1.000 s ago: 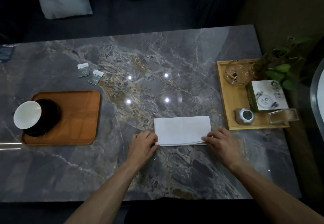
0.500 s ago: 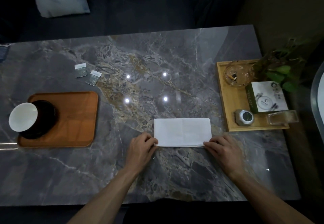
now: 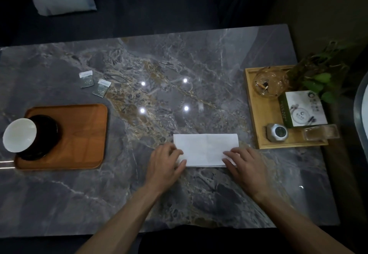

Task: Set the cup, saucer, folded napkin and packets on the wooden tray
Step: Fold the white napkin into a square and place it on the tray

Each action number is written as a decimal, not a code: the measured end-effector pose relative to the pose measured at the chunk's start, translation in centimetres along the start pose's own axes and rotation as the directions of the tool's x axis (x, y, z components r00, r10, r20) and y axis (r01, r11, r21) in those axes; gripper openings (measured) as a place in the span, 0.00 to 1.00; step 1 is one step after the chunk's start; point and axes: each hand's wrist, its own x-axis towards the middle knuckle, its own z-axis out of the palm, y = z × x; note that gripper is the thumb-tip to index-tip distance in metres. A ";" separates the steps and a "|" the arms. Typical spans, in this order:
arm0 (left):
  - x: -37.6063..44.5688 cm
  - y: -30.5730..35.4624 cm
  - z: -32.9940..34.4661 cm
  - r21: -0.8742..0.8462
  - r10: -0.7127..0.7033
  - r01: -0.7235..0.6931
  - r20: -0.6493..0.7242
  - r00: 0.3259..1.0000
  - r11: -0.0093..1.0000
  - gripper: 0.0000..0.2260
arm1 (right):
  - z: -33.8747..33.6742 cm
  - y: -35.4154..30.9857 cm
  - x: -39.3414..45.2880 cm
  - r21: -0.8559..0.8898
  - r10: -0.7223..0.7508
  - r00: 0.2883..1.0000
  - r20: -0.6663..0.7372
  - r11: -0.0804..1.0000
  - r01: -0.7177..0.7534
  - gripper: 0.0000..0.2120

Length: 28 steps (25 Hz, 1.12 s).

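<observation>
A white paper napkin [image 3: 206, 150], folded into a long rectangle, lies flat on the grey veined marble table [image 3: 179, 194] near the middle of its front edge, and both hands are on it: the left hand [image 3: 164, 163] has thumb and fingers closed on the napkin's near left corner, the right hand [image 3: 246, 164] has its fingertips pressed down on the near right corner, fingers loosely spread and not gripping anything. The step in hand looks like finishing the fold. To do it well, each corner should be pinned before the crease is run, the edges matched so no layer peeks out, and the paper pressed flat rather than dragged, since the polished stone would let it slide. Then it should be lifted by both short ends so the fold does not spring open on the way to the rounded reddish-brown wooden tray [image 3: 79, 134] at the table's left edge. On that tray's left end the white cup [image 3: 19, 134] already sits on the dark round saucer [image 3: 42, 136]. The two small grey-and-white packets [image 3: 95, 84] lie off the tray, on the table just behind its far right corner, not yet placed. Their print is too small to read; likewise the white and green box [image 3: 303, 108] on the pale tray [image 3: 258, 114] by the right edge.
</observation>
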 end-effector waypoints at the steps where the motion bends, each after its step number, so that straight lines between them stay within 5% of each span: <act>1: 0.6 0.9 0.2 0.016 0.015 -0.014 -0.029 0.999 1.000 0.13 | 0.3 -0.7 0.6 0.000 -0.002 1.000 -0.016 1.000 0.002 0.13; 11: 3.9 6.2 4.4 0.136 0.014 -0.030 0.119 0.993 0.990 0.25 | 5.0 -2.8 3.2 -0.196 0.107 0.960 0.260 0.979 -0.056 0.27; 28: 4.7 0.7 4.7 0.167 0.030 -0.070 0.227 0.973 0.983 0.34 | 7.3 -1.8 2.1 -0.187 0.147 0.942 0.302 0.978 -0.093 0.33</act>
